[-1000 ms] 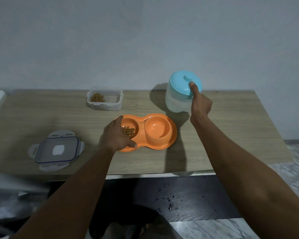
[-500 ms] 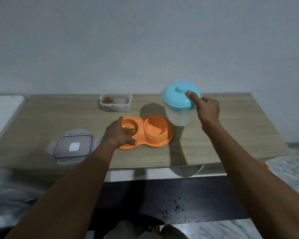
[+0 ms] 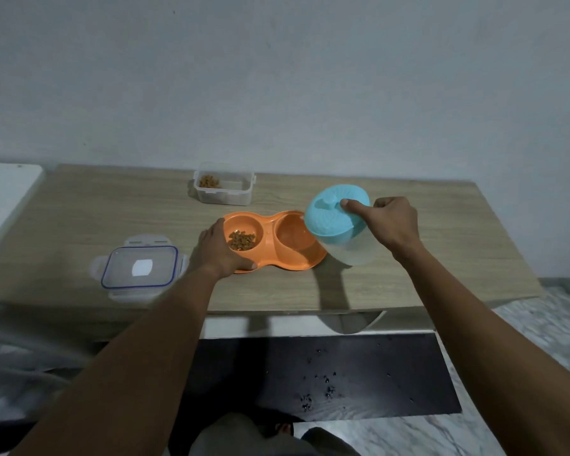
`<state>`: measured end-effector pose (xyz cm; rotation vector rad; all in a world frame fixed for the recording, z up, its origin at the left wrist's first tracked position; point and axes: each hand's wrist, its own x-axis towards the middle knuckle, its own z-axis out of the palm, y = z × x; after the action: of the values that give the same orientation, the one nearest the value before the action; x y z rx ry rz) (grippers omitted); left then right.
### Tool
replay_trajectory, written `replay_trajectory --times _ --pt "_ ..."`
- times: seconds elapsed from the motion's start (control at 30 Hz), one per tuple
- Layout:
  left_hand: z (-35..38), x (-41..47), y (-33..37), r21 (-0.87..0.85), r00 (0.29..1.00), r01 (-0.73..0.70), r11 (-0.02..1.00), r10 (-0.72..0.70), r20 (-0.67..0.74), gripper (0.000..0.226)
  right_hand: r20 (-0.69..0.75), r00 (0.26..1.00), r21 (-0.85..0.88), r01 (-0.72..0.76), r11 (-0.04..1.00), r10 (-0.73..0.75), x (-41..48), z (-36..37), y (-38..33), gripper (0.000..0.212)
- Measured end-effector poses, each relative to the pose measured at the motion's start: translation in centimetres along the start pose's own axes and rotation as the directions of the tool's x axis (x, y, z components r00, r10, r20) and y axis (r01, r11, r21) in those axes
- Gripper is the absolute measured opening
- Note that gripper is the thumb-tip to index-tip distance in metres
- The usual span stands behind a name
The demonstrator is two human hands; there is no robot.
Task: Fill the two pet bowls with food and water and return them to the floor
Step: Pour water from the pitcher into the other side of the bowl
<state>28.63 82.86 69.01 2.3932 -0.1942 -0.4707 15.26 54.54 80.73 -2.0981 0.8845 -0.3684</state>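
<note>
An orange double pet bowl (image 3: 270,246) sits on the wooden table (image 3: 408,264). Its left cup holds brown kibble (image 3: 241,240); the right cup (image 3: 293,236) looks to have a little clear water in it. My left hand (image 3: 219,250) grips the bowl's left rim. My right hand (image 3: 392,225) holds a translucent water jug with a blue lid (image 3: 338,217), tilted left over the right cup, with the thumb pressed on the lid.
A clear food container (image 3: 224,189) with some kibble stands at the back. Its blue-edged lid (image 3: 139,269) lies at the front left. A white surface (image 3: 4,195) adjoins the table's left end. Below is a dark mat (image 3: 359,376) with scattered crumbs.
My right hand has brought the jug from behind the bowl forward and tipped it left over the right cup. My left hand has stayed on the bowl's left rim.
</note>
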Motion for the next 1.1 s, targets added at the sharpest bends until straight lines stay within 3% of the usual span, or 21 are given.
replay_trajectory --times 0.37,0.53,0.7,1.1 --pt "-0.15 0.05 -0.12 0.004 1.000 -0.007 1.000 0.007 0.002 0.133 0.021 0.999 -0.115 0.041 0.992 -0.039 -0.03 0.21 -0.32 0.063" --pt "-0.18 0.05 -0.01 0.000 1.000 0.001 1.000 -0.001 0.009 0.135 0.018 1.000 -0.119 0.022 0.993 -0.020 -0.01 0.16 -0.28 0.073" --pt "-0.21 0.18 -0.07 -0.010 1.000 -0.011 1.000 0.011 0.006 0.131 0.015 1.000 -0.157 0.024 0.987 -0.022 -0.08 -0.17 -0.33 0.061" --pt "0.12 0.64 -0.44 0.002 1.000 -0.007 1.000 0.007 0.008 0.139 0.002 0.999 -0.213 0.038 0.976 -0.039 -0.15 -0.54 0.03 0.064"
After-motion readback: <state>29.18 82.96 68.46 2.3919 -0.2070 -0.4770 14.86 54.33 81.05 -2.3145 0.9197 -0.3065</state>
